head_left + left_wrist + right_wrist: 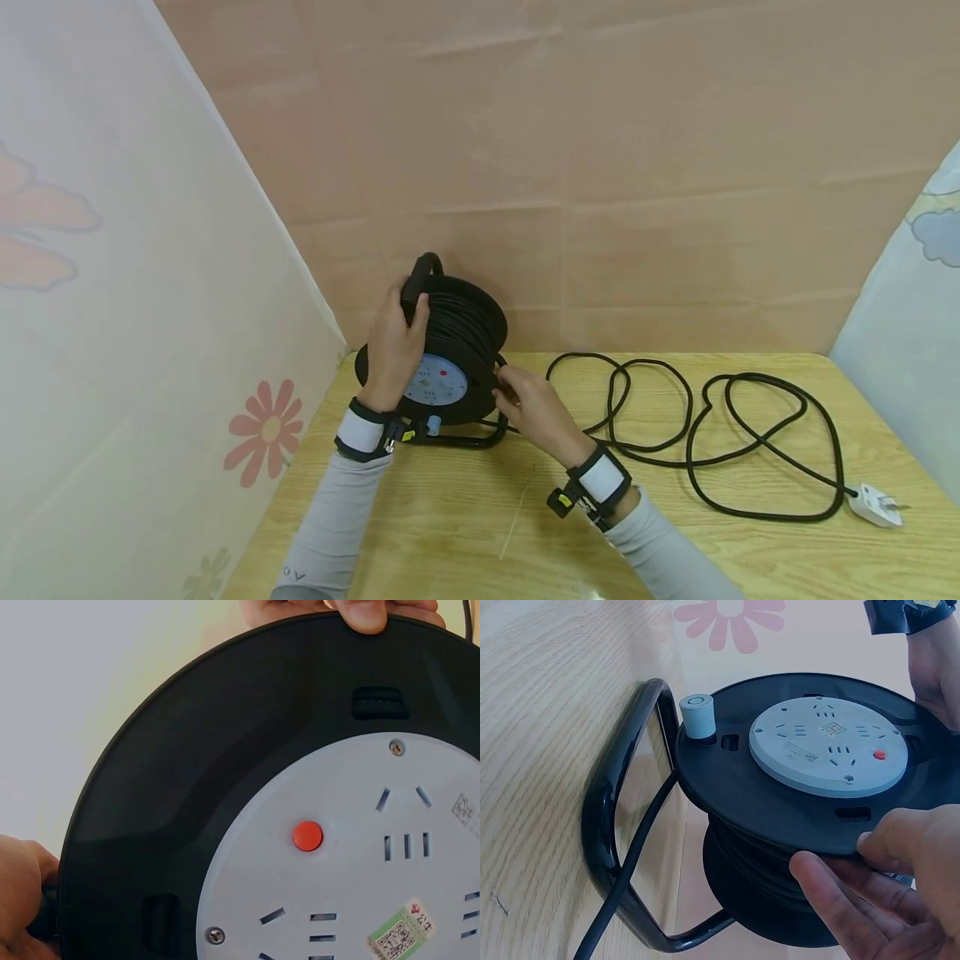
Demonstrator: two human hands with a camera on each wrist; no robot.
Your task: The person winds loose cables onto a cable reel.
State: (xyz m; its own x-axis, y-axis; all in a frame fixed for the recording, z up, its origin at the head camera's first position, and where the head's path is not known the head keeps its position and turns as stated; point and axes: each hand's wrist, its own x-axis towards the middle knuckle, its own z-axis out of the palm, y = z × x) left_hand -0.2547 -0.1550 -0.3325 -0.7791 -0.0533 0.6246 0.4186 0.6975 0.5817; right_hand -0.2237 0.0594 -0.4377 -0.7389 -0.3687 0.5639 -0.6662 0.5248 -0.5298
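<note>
A black cable reel (pixel 480 379) with a pale blue socket panel (pixel 829 746) and a red button (pixel 307 836) stands tilted on the table at centre-left. My left hand (pixel 393 350) grips the black handle (pixel 420 279) at its top; part of that hand shows at the left edge of the left wrist view. On the reel's right side my right hand (pixel 536 408) pinches the rim of the front disc, thumb on its face and fingers behind it. Black cable (pixel 457 321) is wound between the two discs. A blue knob (pixel 697 716) sticks out near the rim.
Loose black cable (pixel 690 417) lies in wide loops over the right side of the wooden table (pixel 450 517), ending in a white plug (pixel 876 506). The reel's tubular stand (pixel 604 817) rests on the table. A brown covering rises behind, and a flower-printed sheet (pixel 187 333) stands at left.
</note>
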